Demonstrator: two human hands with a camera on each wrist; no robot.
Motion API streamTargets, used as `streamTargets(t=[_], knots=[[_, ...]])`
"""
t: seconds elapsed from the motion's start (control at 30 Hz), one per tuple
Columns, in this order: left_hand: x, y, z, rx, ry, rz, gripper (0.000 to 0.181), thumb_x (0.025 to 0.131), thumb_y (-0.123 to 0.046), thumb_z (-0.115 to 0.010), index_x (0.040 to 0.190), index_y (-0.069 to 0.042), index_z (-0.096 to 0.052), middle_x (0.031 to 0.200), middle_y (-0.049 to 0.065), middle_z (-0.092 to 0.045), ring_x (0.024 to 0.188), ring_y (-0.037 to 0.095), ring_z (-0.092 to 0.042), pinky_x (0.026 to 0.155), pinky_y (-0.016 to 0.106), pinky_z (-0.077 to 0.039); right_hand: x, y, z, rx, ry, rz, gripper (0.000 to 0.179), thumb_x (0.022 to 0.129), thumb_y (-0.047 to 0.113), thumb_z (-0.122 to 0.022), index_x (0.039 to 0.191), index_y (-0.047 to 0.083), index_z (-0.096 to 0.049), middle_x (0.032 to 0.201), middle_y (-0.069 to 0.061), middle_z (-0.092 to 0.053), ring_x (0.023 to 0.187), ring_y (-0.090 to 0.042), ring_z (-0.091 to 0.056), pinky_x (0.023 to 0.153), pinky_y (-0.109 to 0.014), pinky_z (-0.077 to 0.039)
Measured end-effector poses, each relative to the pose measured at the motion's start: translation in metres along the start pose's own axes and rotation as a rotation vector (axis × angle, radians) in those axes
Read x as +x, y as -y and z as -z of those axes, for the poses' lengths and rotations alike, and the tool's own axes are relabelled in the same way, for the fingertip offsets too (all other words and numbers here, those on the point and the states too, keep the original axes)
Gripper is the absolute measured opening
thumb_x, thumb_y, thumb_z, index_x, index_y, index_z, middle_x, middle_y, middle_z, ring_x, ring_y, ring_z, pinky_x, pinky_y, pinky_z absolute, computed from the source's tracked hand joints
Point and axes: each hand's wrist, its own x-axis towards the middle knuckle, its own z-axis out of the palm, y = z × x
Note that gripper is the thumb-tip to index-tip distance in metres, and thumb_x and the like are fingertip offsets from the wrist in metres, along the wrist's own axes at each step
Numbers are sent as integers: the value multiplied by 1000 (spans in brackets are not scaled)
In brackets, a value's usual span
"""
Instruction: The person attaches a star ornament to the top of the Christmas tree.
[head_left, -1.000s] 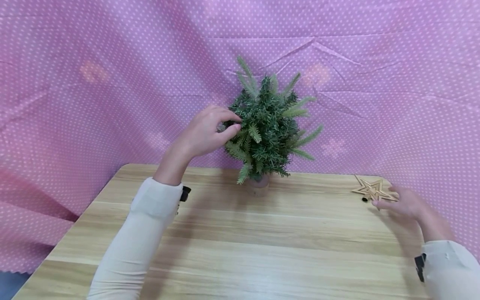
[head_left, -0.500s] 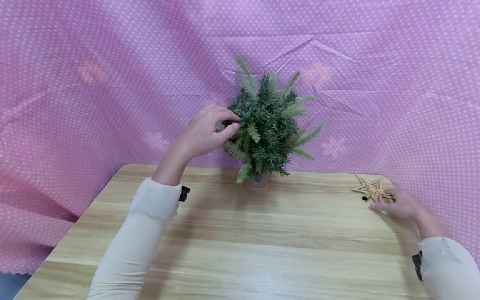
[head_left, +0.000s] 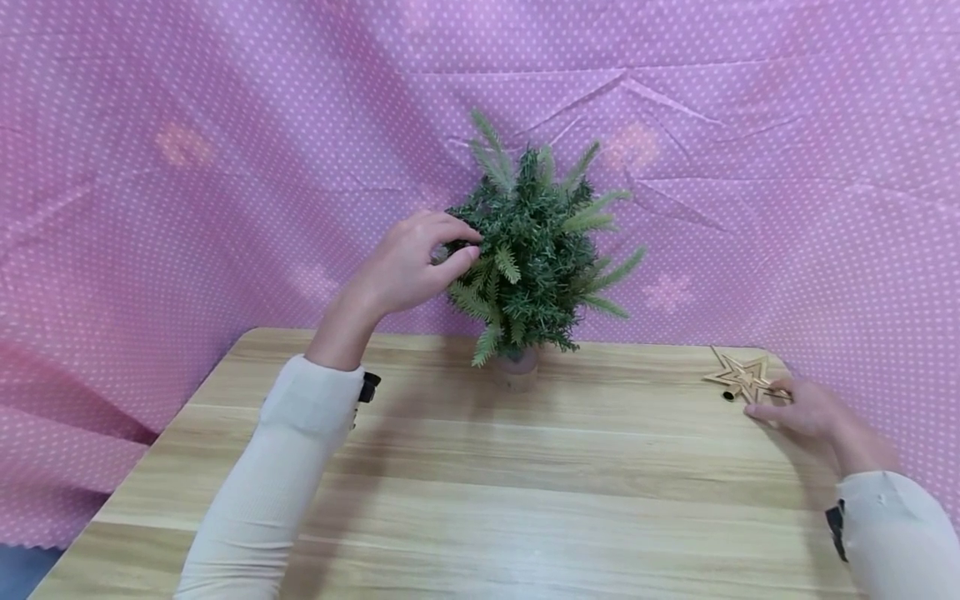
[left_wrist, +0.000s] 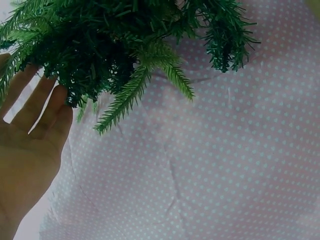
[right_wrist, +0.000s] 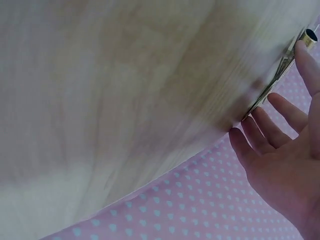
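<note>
A small artificial Christmas tree (head_left: 536, 242) with dark needles and lighter sprigs stands near the table's back edge. My left hand (head_left: 408, 262) holds a branch on its left side, thumb and forefinger close together. The left wrist view shows that hand's fingers (left_wrist: 47, 102) spread among the needles, its thumb hidden. At the far right corner lies a gold star tree topper (head_left: 738, 375) with a short hollow socket (right_wrist: 310, 36). My right hand (head_left: 806, 408) has it by its right side, thumb near the socket and fingertips along the edge.
The tree's round base (head_left: 517, 375) sits on a light wooden table (head_left: 480, 500) with rounded back corners. Pink dotted cloth (head_left: 300, 167) hangs close behind the table and along its sides.
My right hand has shifted slightly left and resettled its fingers on the star's right point. The star has barely moved. The left hand stays in place on the tree.
</note>
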Motion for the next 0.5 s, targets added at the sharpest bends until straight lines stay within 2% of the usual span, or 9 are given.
streamTargets(t=[0.33, 0.5], knots=[[0, 1, 0, 12, -3, -20, 36, 103, -33, -56, 128, -12, -70, 130, 5, -66, 128, 25, -54, 113, 44, -38, 0, 0, 3, -32, -11, -7, 90, 91, 50, -70, 127, -28, -43, 121, -54, -45, 108, -70, -46, 87, -77, -41], [0, 0, 0, 9, 10, -12, 36, 103, -34, -56, 129, -13, -69, 131, 5, -65, 129, 24, -53, 113, 44, -37, 0, 1, 4, -11, 13, -15, 84, 86, 50, -75, 116, -25, -52, 105, -46, -56, 96, -61, -56, 80, -71, -47]])
